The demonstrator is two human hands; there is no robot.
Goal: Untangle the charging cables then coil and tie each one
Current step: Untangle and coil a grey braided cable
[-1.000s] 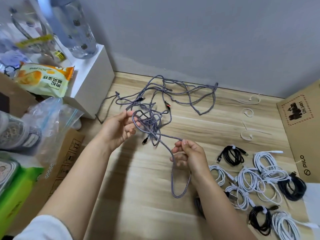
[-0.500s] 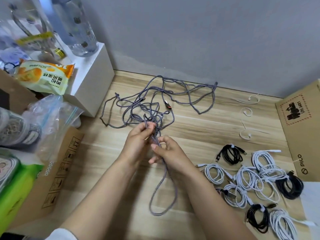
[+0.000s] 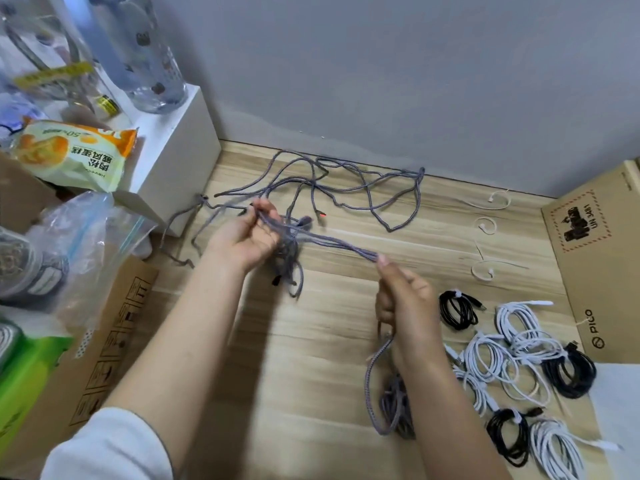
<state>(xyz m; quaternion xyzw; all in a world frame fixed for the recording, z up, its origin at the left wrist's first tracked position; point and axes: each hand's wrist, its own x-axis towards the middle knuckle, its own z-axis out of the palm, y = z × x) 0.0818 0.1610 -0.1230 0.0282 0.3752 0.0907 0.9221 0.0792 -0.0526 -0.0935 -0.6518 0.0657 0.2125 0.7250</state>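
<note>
Hands have pulled apart since half a second ago, stretching a doubled strand taut between them. The left hand grips the knotted clump of grey braided cables lying on the wooden floor left of the tied coils; the right hand pinches the strand's far end. Braided cord looks light, floppy and grippy, so I'd hold close to the knot.

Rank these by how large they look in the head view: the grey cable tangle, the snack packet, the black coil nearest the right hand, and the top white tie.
1. grey cable tangle
2. snack packet
3. black coil
4. white tie

Apparent size only; nearness may skew it.
</note>
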